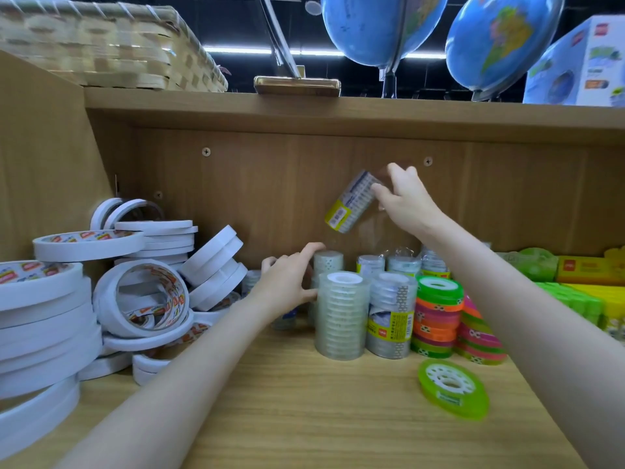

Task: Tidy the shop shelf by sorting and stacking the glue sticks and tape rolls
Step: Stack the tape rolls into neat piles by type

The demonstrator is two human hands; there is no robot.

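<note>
Two bare forearms reach from the bottom edge over a wooden shelf (304, 401), and a loose green roll (453, 389) lies flat on it near the right arm. Further in, the right hand (406, 198) is raised against the back panel and pinches one end of a wrapped sleeve of clear tape (353, 201), which hangs tilted in the air, yellow label downward, above the standing clear stacks (341, 314). Lower down, the left hand (287, 282) has its fingers spread and fairly straight, touching a clear stack in the back row; it seems to steady or push rather than grasp. To do this step well, the sleeve likely needs turning upright and setting down in a gap among the clear stacks, with the left hand bracing neighbours so none topple into the striped rolls (438, 319) just beside them. White tape rolls (142, 299) sit jumbled at left, some on edge, still unsorted. Green and yellow packs at far right (575, 292) may be glue sticks, but blur and the frame edge make that uncertain. Stacks behind the left hand are partly hidden, and label print is unreadable.
</note>
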